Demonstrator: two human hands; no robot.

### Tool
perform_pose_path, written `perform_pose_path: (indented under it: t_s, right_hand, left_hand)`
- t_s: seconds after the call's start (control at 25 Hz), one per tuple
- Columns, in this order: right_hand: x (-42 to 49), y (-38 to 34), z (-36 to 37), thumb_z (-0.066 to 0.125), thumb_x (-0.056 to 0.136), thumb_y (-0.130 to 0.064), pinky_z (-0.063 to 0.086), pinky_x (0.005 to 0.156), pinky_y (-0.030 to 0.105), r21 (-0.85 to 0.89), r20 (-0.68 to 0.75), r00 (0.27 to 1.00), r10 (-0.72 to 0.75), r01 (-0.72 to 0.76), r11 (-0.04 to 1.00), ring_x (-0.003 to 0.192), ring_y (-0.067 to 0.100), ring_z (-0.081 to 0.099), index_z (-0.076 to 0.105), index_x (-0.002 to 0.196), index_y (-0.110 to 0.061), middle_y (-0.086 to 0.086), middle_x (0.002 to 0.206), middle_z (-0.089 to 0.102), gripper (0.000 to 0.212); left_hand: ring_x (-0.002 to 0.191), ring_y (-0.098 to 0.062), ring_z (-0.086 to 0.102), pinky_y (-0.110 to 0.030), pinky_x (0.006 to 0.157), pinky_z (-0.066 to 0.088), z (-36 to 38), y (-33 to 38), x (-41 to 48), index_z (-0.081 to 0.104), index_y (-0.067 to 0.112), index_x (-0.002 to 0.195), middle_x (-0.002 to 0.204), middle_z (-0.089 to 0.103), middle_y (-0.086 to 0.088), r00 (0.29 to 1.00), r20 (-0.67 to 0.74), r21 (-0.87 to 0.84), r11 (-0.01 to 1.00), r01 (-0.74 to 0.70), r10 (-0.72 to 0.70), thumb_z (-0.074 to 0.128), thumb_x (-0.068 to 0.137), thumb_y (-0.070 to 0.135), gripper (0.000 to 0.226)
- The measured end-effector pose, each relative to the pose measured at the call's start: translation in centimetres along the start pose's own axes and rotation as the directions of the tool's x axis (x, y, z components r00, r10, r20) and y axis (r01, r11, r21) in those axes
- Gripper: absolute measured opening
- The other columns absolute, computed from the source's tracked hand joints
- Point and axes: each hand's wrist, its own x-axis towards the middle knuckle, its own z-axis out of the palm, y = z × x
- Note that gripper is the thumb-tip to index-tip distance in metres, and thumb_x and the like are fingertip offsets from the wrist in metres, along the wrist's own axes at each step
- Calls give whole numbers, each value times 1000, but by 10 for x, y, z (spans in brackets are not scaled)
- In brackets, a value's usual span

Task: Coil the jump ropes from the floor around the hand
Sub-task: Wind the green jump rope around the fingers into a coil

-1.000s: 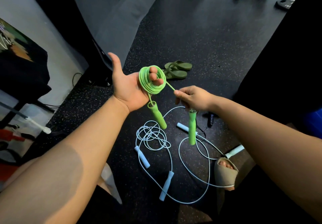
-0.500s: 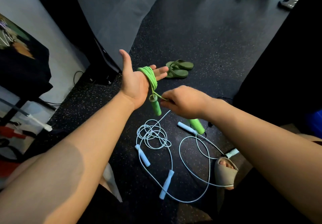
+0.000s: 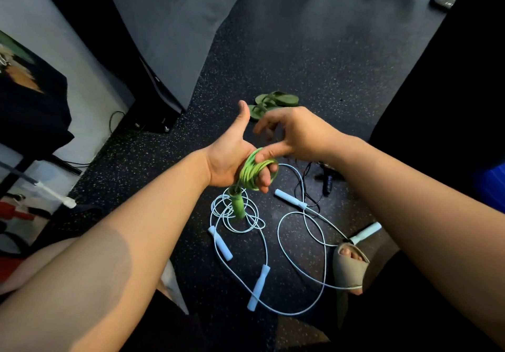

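Dark speckled floor (image 3: 328,59), pale-blue jump ropes (image 3: 258,287) sprawled loose across it, handles scattered. Above them, L hand (image 3: 229,160) is thumb up, fingers curled thru the green rope coil (image 3: 252,172) — gripping it, loops wrapped round the fingers. R hand (image 3: 300,132) sits just beside, thumb at the coil; pinching or not — can't tell. One green handle (image 3: 237,205) dangles under L hand.

Leaving the far floor (image 3: 314,59) open; crowding its near middle with looping pale blue jump ropes (image 3: 221,243), green sandals (image 3: 274,102) just beyond, a slippered foot (image 3: 349,268) at the right.
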Motion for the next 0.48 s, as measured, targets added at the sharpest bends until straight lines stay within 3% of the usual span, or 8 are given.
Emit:
perform_pose_path:
  t_s: [0.08, 0.16, 0.24, 0.28, 0.4, 0.48]
  right_hand:
    - [1, 9, 7, 80, 69, -53, 57, 81, 38, 203, 126, 991, 49, -74, 976, 87, 13, 69, 71, 107, -19, 3, 96, 74, 52]
    - [0, 15, 13, 78, 75, -40, 59, 66, 38, 395, 321, 944, 75, -206, 895, 81, 26, 67, 67, 112, -8, 13, 93, 74, 51]
    - [0, 18, 14, 80, 72, -33, 53, 56, 30, 429, 440, 894, 83, -291, 855, 77, 28, 65, 62, 115, -5, 13, 88, 73, 55]
    - [0, 19, 14, 83, 70, -32, 52, 55, 29, 426, 449, 890, 84, -296, 855, 76, 28, 64, 61, 113, -4, 12, 87, 72, 56]
    - [4, 18, 12, 88, 65, -34, 50, 53, 28, 457, 342, 932, 121, -277, 845, 71, 30, 58, 62, 99, 0, 15, 82, 70, 55]
    - [6, 17, 12, 86, 67, -33, 49, 52, 27, 474, 269, 953, 138, -256, 842, 65, 27, 58, 62, 95, 0, 13, 77, 70, 49]
  left_hand:
    - [50, -25, 50, -38, 66, 43, 2, -1, -1, 57, -1, 64, 63, 52, -17, 998, 51, 15, 1000, 24, -25, -7, 61, 99, 119]
    - [41, -23, 46, -37, 64, 38, -2, -5, 1, 58, -9, 77, 48, 50, -10, 991, 111, 89, 994, 59, -69, -9, 60, 99, 128]
    - [37, -23, 45, -34, 64, 44, -7, -8, 2, 51, -26, 101, 43, 47, -8, 983, 153, 153, 985, 81, -104, -5, 59, 100, 144]
    - [36, -23, 46, -31, 61, 48, -8, -7, 1, 49, -27, 104, 41, 46, -8, 983, 150, 162, 983, 85, -109, -3, 60, 100, 144]
    - [36, -22, 46, -29, 60, 46, -9, -2, -2, 55, -4, 68, 37, 41, -5, 999, 17, 107, 993, 42, -44, -7, 67, 96, 118]
    - [35, -22, 41, -31, 61, 42, -6, 2, -3, 51, 4, 58, 35, 36, -3, 996, -86, 81, 997, -1, 8, -6, 69, 96, 108]
